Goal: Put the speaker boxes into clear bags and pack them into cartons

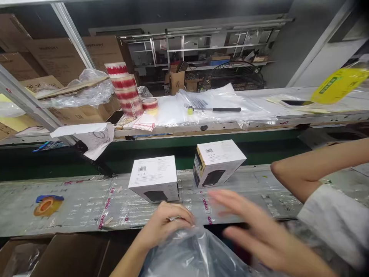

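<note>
Left fingers point(180, 216): curled tight, pinching the top edge of the bag point(196, 254).
Left hand point(168, 225): knuckles up, sitting on the bag's upper left.
Right hand point(253, 231): blurred, fingers spread and loose, gripping nothing, just right of the bag's top.
Bag: clear crumpled plastic with something dark inside, low in the middle, nearest to me.
Ledge point(72, 204): taped-over strip right behind the bag.
Boxes: two white ones on the ledge, one point(154, 177) just behind the bag, the other point(217, 159) behind and right.
Elbow point(276, 169): another person's bare arm in a white sleeve, right of the bag.
Tape rolls point(125, 90): stacked far behind the bag, to the left.
Mallet point(215, 110): lying on plastic sheet far behind the bag.
</note>
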Available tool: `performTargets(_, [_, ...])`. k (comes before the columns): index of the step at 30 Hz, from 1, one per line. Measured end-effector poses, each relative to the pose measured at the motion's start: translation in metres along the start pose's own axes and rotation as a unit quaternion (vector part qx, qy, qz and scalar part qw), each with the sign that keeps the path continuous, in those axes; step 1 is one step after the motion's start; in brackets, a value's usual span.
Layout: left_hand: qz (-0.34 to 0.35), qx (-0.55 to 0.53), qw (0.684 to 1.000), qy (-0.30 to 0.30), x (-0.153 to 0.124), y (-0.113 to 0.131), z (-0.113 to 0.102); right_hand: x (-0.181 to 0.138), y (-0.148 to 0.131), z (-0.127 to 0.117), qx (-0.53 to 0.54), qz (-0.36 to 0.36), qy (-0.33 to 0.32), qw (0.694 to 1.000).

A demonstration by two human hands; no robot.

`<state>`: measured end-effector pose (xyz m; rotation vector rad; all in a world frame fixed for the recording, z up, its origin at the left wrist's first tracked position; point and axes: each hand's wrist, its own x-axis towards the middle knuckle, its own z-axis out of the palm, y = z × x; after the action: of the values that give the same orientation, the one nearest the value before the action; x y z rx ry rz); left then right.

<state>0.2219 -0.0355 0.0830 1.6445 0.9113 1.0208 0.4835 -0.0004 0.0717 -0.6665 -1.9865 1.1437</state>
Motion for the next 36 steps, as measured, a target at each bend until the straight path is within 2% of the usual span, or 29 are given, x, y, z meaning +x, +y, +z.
performTargets(2, [-0.028, 0.0, 0.999, 0.032, -0.008, -0.004, 0.002, 0.023, 0.001, 0.019, 0.006, -0.041, -0.074, 0.996])
performTargets(3, [-0.04, -0.004, 0.997, 0.059, -0.014, -0.008, -0.001, 0.033, 0.006, 0.031, 0.035, -0.059, -0.073, 0.995])
performTargets(5, [-0.046, -0.042, 0.988, 0.138, -0.031, -0.017, -0.016, 0.05, 0.02, 0.056, 0.17, -0.058, 0.013, 0.984])
performTargets(6, [-0.039, -0.087, 0.977, 0.188, -0.041, -0.021, -0.029, 0.057, 0.028, 0.067, 0.265, -0.03, 0.066, 0.961])
performTargets(8, [-0.038, -0.208, 0.942, 0.262, -0.061, -0.026, -0.061, 0.067, 0.047, 0.086, 0.453, 0.05, 0.159, 0.876])
performTargets(9, [-0.05, -0.26, 0.928, 0.262, -0.07, -0.028, -0.079, 0.071, 0.057, 0.092, 0.522, 0.084, 0.202, 0.824])
performTargets(10, [-0.073, -0.291, 0.924, 0.236, -0.076, -0.028, -0.099, 0.073, 0.069, 0.098, 0.566, 0.107, 0.242, 0.781])
performTargets(11, [-0.109, -0.294, 0.932, 0.183, -0.079, -0.026, -0.118, 0.073, 0.081, 0.102, 0.582, 0.122, 0.271, 0.757])
performTargets(12, [-0.154, -0.269, 0.944, 0.115, -0.079, -0.024, -0.137, 0.071, 0.093, 0.105, 0.572, 0.134, 0.28, 0.759])
performTargets(13, [-0.195, -0.228, 0.953, 0.047, -0.077, -0.02, -0.154, 0.067, 0.103, 0.107, 0.537, 0.154, 0.264, 0.786])
performTargets(15, [-0.249, -0.142, 0.957, -0.053, -0.063, -0.011, -0.179, 0.056, 0.114, 0.106, 0.405, 0.203, 0.183, 0.873])
performTargets(16, [-0.262, -0.105, 0.956, -0.083, -0.054, -0.005, -0.185, 0.052, 0.112, 0.105, 0.329, 0.212, 0.146, 0.909])
performTargets(18, [-0.262, -0.046, 0.957, -0.113, -0.036, 0.003, -0.185, 0.051, 0.09, 0.105, 0.207, 0.194, 0.107, 0.953])
performTargets(20, [-0.246, -0.028, 0.958, -0.142, -0.021, 0.008, -0.174, 0.063, 0.054, 0.111, 0.132, 0.162, 0.076, 0.975])
performTargets(21, [-0.237, -0.031, 0.958, -0.156, -0.015, 0.009, -0.167, 0.073, 0.036, 0.118, 0.096, 0.161, 0.035, 0.982])
performTargets(23, [-0.227, -0.041, 0.956, -0.179, -0.009, 0.011, -0.159, 0.093, 0.007, 0.133, 0.024, 0.174, -0.057, 0.983])
performTargets(25, [-0.228, -0.03, 0.954, -0.194, -0.007, 0.013, -0.166, 0.104, -0.005, 0.143, -0.027, 0.211, -0.109, 0.971])
performTargets(27, [-0.247, 0.009, 0.943, -0.221, -0.006, 0.016, -0.187, 0.102, -0.004, 0.141, -0.058, 0.273, -0.15, 0.949])
performTargets(29, [-0.263, 0.071, 0.923, -0.27, -0.008, 0.015, -0.215, 0.093, 0.001, 0.129, -0.064, 0.319, -0.199, 0.924])
performTargets(31, [-0.258, 0.148, 0.902, -0.313, -0.014, 0.007, -0.238, 0.088, 0.004, 0.115, -0.051, 0.316, -0.233, 0.918])
performTargets(33, [-0.253, 0.225, 0.879, -0.337, -0.028, -0.009, -0.246, 0.091, 0.006, 0.105, -0.045, 0.286, -0.252, 0.923])
performTargets(36, [-0.24, 0.293, 0.843, -0.382, -0.059, -0.044, -0.227, 0.105, 0.021, 0.103, -0.012, 0.222, -0.326, 0.919])
